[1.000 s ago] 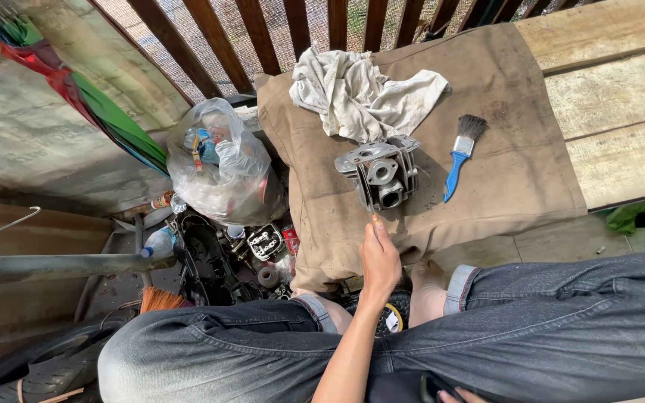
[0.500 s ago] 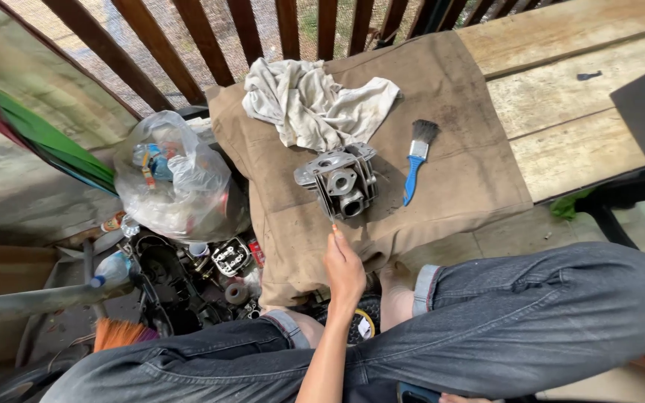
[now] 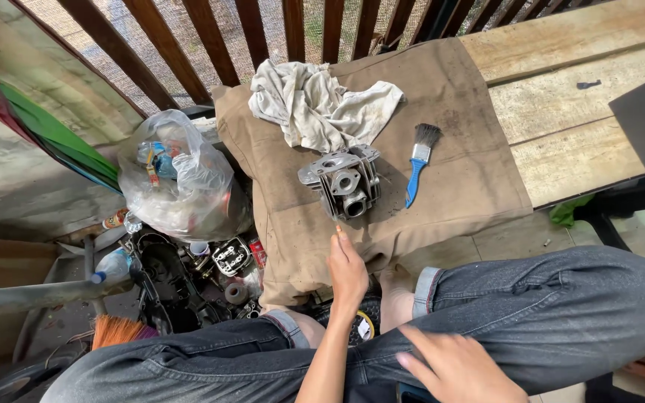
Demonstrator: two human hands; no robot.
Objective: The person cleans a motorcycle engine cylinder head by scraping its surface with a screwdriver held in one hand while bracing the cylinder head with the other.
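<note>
**Reaching toward the cylinder head**

Here the grey metal cylinder head (image 3: 341,181) sits on the brown cloth (image 3: 457,179), ports facing near. A good grip would take it by the finned sides, clear of the ports. The left hand (image 3: 348,270) stretches toward it, fingers (image 3: 340,237) together and straight, empty, tips just short of its near edge. The right hand (image 3: 457,367) lies flat on the jeans (image 3: 554,313), fingers slightly apart. A blue-handled brush (image 3: 417,164) lies right of it, a crumpled rag (image 3: 315,104) beyond, a plastic bag (image 3: 177,179) left.
</note>
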